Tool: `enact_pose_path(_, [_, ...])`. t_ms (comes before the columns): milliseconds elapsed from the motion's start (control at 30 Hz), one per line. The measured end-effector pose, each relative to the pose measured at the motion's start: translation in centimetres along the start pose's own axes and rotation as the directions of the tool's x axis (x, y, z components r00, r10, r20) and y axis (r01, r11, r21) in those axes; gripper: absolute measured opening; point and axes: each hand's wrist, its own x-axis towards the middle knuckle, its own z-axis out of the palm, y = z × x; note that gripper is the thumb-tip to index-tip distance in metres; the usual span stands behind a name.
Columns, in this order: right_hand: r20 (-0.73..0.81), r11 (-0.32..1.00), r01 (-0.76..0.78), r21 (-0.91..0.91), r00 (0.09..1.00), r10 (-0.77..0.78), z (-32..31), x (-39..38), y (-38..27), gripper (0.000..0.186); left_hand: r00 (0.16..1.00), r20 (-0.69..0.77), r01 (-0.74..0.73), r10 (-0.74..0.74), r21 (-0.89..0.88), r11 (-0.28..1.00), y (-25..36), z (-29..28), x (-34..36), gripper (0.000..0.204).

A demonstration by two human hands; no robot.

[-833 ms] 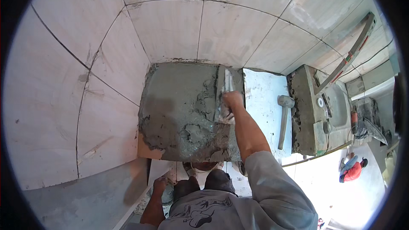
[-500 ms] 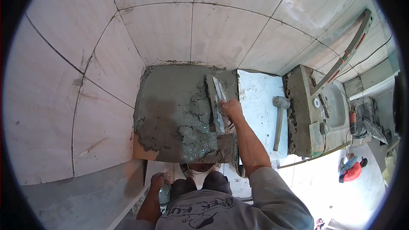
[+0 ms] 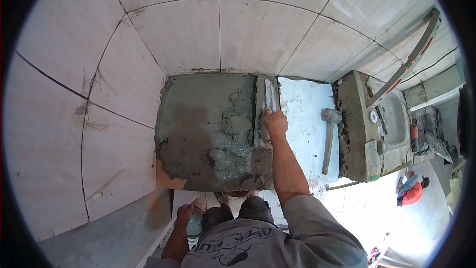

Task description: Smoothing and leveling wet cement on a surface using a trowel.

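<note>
My right hand [image 3: 276, 121] is wrapped round the handle of a long, mortar-smeared float [image 3: 261, 106]. The float lies along the right side of a bed of wet grey mortar [image 3: 193, 99], beside a white tile [image 3: 302, 99]. Behind the float the mortar is smooth on the left and rough and lumpy in the middle. Low down, next to my legs, my left hand [image 3: 185, 214] has its fingers curled in; what they hold, if anything, is hidden. Just beside it stands a greenish container [image 3: 195, 224], partly covered by my body.
A mallet [image 3: 329, 139] lies on the white tile. Further right are a rough concrete ledge [image 3: 352, 129], a basin [image 3: 396, 124], a tape roll [image 3: 373, 116] and a leaning spirit level [image 3: 406, 64]. Tiled walls [image 3: 263, 34] enclose the back and left. A person in red [image 3: 412, 193] crouches far right.
My right hand has slid the float to the right, up to the edge of the white tile, and turned it straighter. My left hand stays low by my legs.
</note>
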Motion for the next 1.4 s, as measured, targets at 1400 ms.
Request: enact_pose_path(1400, [0.401,0.775,0.603,-0.188,0.768,-0.500,2.1,1.5,-2.9,0.051,0.997,0.034,-0.062,0.064,-0.065,0.996,1.5,3.0,1.6,0.029])
